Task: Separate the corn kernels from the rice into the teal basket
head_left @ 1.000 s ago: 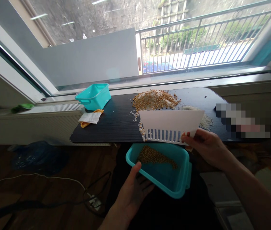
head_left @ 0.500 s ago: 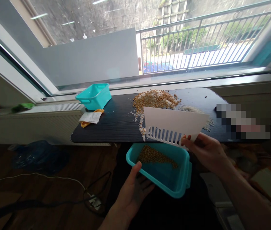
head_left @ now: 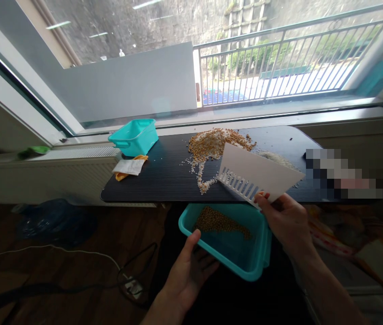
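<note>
My left hand [head_left: 187, 266] grips the near corner of a teal plastic tub [head_left: 235, 255], thumb on its rim, holding it just below the front edge of the black table [head_left: 164, 176]. Brown beans [head_left: 220, 221] lie in the tub's far half. My right hand [head_left: 284, 221] pinches a white slotted plastic panel [head_left: 255, 174] by its lower edge, tilted above the table's front edge. Behind the panel a heap of brown beans mixed with white rice [head_left: 215, 142] lies on the table, and a thin trail of grains [head_left: 202, 178] runs toward the edge.
A second teal tub [head_left: 133, 135] stands at the table's back left, with a white and orange packet [head_left: 128, 167] in front of it. A white radiator [head_left: 42, 174] stretches left. Cables [head_left: 76, 253] cross the wooden floor. A window and balcony railing lie beyond.
My right hand has swung the white panel to the right and tilted it, uncovering the trail of grains on the table. My left hand and the tub have stayed put.
</note>
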Demonstrator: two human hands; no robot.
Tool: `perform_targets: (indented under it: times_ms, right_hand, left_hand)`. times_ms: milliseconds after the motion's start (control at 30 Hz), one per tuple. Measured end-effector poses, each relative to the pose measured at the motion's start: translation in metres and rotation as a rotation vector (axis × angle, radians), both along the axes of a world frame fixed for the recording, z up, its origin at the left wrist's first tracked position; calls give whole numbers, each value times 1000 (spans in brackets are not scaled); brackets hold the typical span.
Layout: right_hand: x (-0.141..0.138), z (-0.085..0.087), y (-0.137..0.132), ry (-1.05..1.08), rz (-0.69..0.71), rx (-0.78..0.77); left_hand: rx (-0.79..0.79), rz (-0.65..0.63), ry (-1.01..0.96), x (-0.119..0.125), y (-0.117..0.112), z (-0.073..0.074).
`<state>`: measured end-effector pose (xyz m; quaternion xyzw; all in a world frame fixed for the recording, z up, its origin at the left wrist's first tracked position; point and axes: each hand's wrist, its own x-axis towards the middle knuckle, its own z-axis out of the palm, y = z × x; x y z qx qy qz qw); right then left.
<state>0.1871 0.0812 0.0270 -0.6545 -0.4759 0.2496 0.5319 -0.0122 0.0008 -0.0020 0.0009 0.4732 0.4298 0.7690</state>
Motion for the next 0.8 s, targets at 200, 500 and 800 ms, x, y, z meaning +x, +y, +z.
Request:
perform_targets:
  times_ms: [200,500,800]
  right_hand:
    - [-19,-7,11,-70,12,9]
    - [-9,-5,10,-382,-33,-59]
    - [46,8,20,-516,-197,-178]
  left_hand:
    - [35,-1,8,-1,-1,-2]
    - [31,-9,12,0,0,1]
    - [-14,25,6,1,1,3]
